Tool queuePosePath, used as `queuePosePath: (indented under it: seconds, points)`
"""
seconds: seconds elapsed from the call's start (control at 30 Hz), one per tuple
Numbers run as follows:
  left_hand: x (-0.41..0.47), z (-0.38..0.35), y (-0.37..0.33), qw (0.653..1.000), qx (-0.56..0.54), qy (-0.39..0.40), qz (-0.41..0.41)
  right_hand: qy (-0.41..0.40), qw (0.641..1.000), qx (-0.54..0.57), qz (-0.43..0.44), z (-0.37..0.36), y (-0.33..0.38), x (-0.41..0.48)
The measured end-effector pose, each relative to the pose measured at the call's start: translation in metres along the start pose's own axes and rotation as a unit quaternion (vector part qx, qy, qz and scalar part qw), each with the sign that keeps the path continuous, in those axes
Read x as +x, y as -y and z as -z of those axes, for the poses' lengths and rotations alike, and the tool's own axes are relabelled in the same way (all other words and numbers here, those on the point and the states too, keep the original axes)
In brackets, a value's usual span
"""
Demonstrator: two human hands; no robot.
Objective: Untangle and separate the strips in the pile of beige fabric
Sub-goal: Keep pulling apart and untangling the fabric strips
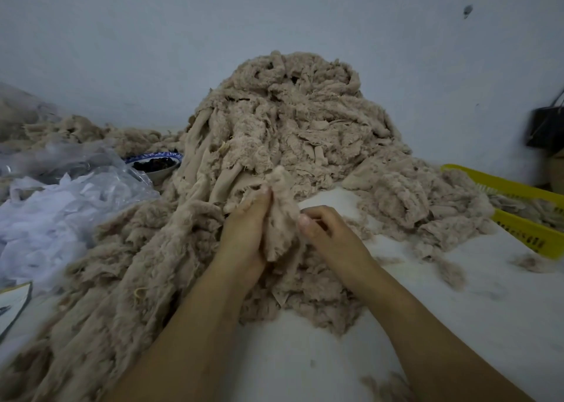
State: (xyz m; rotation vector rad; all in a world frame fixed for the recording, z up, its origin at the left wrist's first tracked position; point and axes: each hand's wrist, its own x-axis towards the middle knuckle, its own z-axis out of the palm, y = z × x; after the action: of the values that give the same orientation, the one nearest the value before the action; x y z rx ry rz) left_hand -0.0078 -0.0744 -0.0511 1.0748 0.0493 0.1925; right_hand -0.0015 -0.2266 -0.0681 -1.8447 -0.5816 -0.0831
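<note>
A tall pile of fuzzy beige fabric strips [299, 121] rises against the wall in the middle of the view. Laid-out strips [122, 279] trail from it toward the lower left. My left hand [244, 234] grips a bunch of beige strip [282, 227] from its left side, thumb up against it. My right hand [328, 234] pinches the same bunch from the right, fingers curled, thumb tip pressed to the fabric. The bunch stands upright between both hands, just in front of the pile's foot.
Clear plastic bags with white scraps [58, 212] lie at the left. A blue-rimmed bowl of dark bits [155, 165] sits behind them. A yellow plastic basket [518, 212] holding beige scraps stands at the right. A dark bag [546, 127] hangs by the wall. Loose fluff dots the white table [305, 356].
</note>
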Motion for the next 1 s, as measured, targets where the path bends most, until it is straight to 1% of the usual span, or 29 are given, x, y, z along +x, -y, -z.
queuePosePath:
  seconds: [0.07,0.13,0.2,0.3,0.4,0.43,0.47,0.5,0.53,0.57,0.63,0.67,0.7,0.77,0.83,0.9,0.97,1.0]
  points:
    - [-0.002,-0.003,0.006,0.998,0.054,0.007,-0.013,0.014,0.999,-0.040,0.005,-0.006,0.000,-0.001]
    - [-0.002,-0.005,0.008,0.997,0.073,0.004,-0.022,0.033,0.995,-0.092,0.010,-0.010,-0.002,0.000]
    - [0.002,-0.002,0.006,0.997,0.067,-0.025,-0.033,0.057,0.994,-0.089,0.007,-0.009,-0.003,-0.001]
    - [0.008,0.009,-0.002,0.994,-0.041,-0.094,-0.039,0.083,0.995,-0.047,0.010,-0.005,-0.001,-0.003]
    - [0.012,0.026,-0.014,0.973,-0.148,-0.179,-0.014,0.114,0.993,-0.036,0.012,-0.002,-0.001,-0.004]
    - [0.013,0.029,-0.018,0.961,-0.198,-0.191,-0.008,0.115,0.993,-0.022,0.003,0.000,-0.001,-0.004]
    - [0.013,0.030,-0.020,0.955,-0.231,-0.187,-0.011,0.105,0.994,-0.004,-0.013,0.003,-0.002,-0.004]
    - [0.012,0.029,-0.021,0.956,-0.234,-0.174,-0.014,0.093,0.995,0.012,-0.030,0.005,-0.002,-0.004]
    - [0.009,0.025,-0.022,0.969,-0.193,-0.157,-0.015,0.084,0.995,0.019,-0.047,0.007,-0.002,-0.004]
    - [0.006,0.020,-0.018,0.983,-0.126,-0.131,-0.016,0.076,0.995,0.017,-0.061,0.008,-0.001,-0.003]
    - [-0.001,0.008,-0.008,0.997,0.034,-0.067,-0.015,0.050,0.996,0.025,-0.069,0.003,0.002,-0.004]
    - [-0.006,0.002,-0.005,0.992,0.119,-0.031,-0.019,0.039,0.996,0.039,-0.067,0.000,0.002,-0.004]
    - [-0.009,-0.003,0.000,0.983,0.181,0.004,-0.020,0.033,0.996,0.053,-0.069,-0.003,0.002,-0.004]
    - [-0.012,-0.007,0.008,0.962,0.264,0.063,-0.033,0.031,0.993,0.077,-0.081,-0.005,0.001,-0.002]
    - [-0.011,-0.006,0.015,0.924,0.363,0.094,-0.076,0.008,0.990,0.087,-0.107,-0.005,0.000,-0.002]
    - [-0.011,-0.006,0.019,0.897,0.411,0.134,-0.095,-0.047,0.979,0.107,-0.166,-0.001,-0.001,0.001]
    - [-0.012,-0.006,0.019,0.893,0.402,0.179,-0.094,-0.084,0.963,0.147,-0.209,0.003,-0.004,0.004]
    - [-0.011,-0.006,0.019,0.893,0.399,0.189,-0.090,-0.099,0.956,0.171,-0.218,0.005,-0.004,0.005]
